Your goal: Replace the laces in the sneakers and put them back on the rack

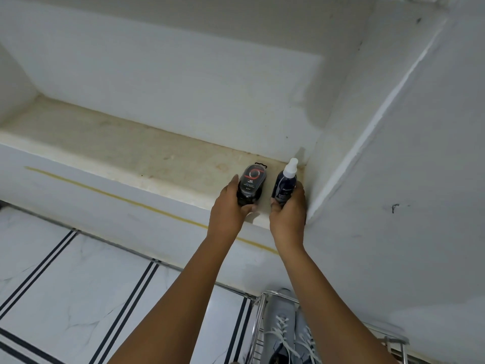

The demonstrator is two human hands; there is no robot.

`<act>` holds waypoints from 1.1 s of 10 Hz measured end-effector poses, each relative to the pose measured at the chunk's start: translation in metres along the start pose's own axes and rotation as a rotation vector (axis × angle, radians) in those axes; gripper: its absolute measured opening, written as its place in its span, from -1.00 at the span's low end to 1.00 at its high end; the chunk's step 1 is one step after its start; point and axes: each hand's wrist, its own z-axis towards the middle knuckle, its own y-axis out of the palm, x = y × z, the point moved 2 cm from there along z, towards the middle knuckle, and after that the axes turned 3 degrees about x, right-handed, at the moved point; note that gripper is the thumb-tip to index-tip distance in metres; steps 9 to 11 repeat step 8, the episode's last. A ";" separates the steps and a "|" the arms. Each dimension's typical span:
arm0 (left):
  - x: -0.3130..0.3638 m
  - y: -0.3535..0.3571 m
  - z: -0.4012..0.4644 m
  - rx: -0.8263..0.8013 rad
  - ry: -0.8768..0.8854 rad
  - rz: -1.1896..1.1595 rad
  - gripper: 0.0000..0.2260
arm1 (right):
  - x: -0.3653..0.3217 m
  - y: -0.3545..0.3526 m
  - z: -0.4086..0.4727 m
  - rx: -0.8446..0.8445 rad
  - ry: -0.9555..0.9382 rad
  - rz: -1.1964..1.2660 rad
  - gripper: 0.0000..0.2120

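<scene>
Two grey sneakers (pixel 280 324) with white laces lie side by side on a chrome wire rack (pixel 258 319) at the bottom of the view, partly hidden by my right forearm. Higher up, my left hand (pixel 228 208) grips a black shoe-polish sponge (pixel 249 185) in its clear case, standing on a stained white ledge (pixel 147 153). Beside it my right hand (pixel 288 214) holds a dark blue spray bottle (pixel 284 179) with a white nozzle, upright at the ledge's right end.
The ledge sits in a white wall recess, and a white wall (pixel 393 179) juts out close on the right of my right hand. Below lies a white marble-look floor (pixel 78 285) with black stripes.
</scene>
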 end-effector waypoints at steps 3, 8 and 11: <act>-0.007 -0.007 -0.007 0.067 0.116 0.005 -0.42 | 0.003 0.004 -0.006 0.053 0.070 -0.062 -0.62; -0.007 -0.012 -0.027 0.130 -0.024 -0.191 -0.45 | 0.001 -0.019 -0.041 -0.085 0.215 -0.033 -0.46; -0.007 -0.012 -0.027 0.130 -0.024 -0.191 -0.45 | 0.001 -0.019 -0.041 -0.085 0.215 -0.033 -0.46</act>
